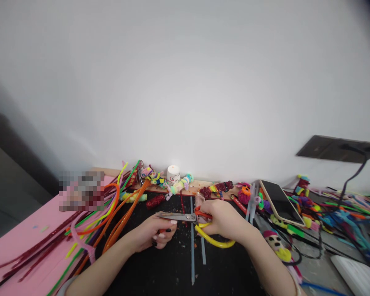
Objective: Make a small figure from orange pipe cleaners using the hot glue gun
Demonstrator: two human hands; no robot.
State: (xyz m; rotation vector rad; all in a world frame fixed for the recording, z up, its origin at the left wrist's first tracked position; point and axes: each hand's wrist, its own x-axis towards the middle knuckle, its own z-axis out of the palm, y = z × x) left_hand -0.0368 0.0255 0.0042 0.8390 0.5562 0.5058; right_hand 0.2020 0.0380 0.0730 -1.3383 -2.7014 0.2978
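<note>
My right hand [223, 220] is closed on a pair of scissors [185, 216] with yellow and orange handles, the metal blades pointing left. My left hand [156, 234] is curled shut just under the blade tips, pinching something small that I cannot make out. Both hands rest over a black mat [172, 267] speckled with tiny cuttings.
A bundle of pipe cleaners [107, 222] in orange, green, red and pink fans out at the left over a pink sheet [24, 238]. Small pipe-cleaner figures [179, 185] and a white candle [173, 173] line the wall. A phone [280, 201], cables and more figures crowd the right.
</note>
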